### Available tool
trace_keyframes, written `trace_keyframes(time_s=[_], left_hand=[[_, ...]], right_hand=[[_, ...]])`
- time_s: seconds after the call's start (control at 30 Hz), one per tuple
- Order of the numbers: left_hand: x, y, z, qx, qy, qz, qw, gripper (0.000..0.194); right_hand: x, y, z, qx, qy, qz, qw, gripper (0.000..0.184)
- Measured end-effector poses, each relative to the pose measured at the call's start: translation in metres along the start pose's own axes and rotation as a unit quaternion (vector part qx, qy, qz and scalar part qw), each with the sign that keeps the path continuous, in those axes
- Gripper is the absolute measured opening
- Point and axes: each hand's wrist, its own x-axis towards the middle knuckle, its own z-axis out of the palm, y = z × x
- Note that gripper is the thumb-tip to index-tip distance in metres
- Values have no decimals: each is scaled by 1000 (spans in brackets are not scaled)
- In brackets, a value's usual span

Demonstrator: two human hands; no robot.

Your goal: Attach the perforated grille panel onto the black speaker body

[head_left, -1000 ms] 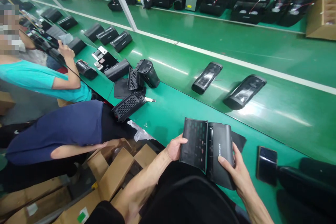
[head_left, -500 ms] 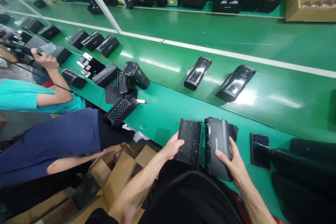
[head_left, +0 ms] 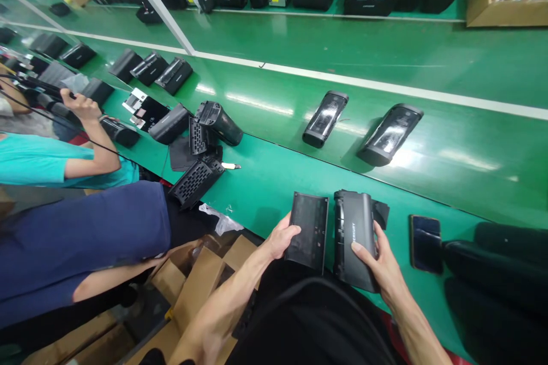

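Note:
My left hand point(head_left: 281, 235) grips the left edge of a flat black panel point(head_left: 308, 231) with small holes in it. My right hand point(head_left: 377, 265) holds a black plastic housing point(head_left: 354, 234) with white lettering on its side. The two parts sit side by side at the near edge of the green bench point(head_left: 274, 188), with a narrow gap between them. A dark flat piece point(head_left: 381, 214) pokes out from behind the housing.
Two finished black units point(head_left: 325, 118) point(head_left: 390, 134) lie on the green conveyor belt point(head_left: 428, 85). A phone point(head_left: 425, 235) and a black object point(head_left: 492, 262) lie to my right. Vented black covers point(head_left: 197, 179) lie to the left, where two co-workers sit. Cardboard boxes point(head_left: 201, 285) stand below the bench.
The panel and the housing, joined one second ago, have come apart and now show a gap. My view has shifted slightly; the units on the belt moved a little.

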Motion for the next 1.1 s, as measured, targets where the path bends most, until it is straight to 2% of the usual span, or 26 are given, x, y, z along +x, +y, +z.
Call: trace_keyframes(time_s=[0.1, 0.27, 0.43, 0.6, 0.67, 0.8, 0.97, 1.1], left_hand=[[1, 1, -1, -10, -20, 11, 1000, 68], [4, 1, -1, 27, 10, 13, 1000, 64], [3, 4, -2, 27, 16, 15, 999, 60], [4, 2, -6, -89, -17, -6, 996, 61], [6, 2, -7, -156, -55, -24, 986, 58], [9, 7, -6, -249, -136, -37, 958, 72], [11, 11, -3, -305, -146, -73, 938, 65], [9, 11, 0, -325, -140, -76, 932, 62]], right_hand=[[0, 0, 1, -3, 5, 3, 1000, 123], [-1, -1, 2, 4, 5, 10, 1000, 126], [-2, -2, 4, -1, 2, 16, 1000, 128], [0, -3, 3, 16, 7, 29, 999, 128], [1, -3, 0, 25, 10, 34, 999, 128], [3, -6, -8, 56, 8, 34, 998, 127], [0, -12, -15, 93, 9, 36, 995, 111], [-9, -20, -16, 120, 9, 67, 990, 103]])
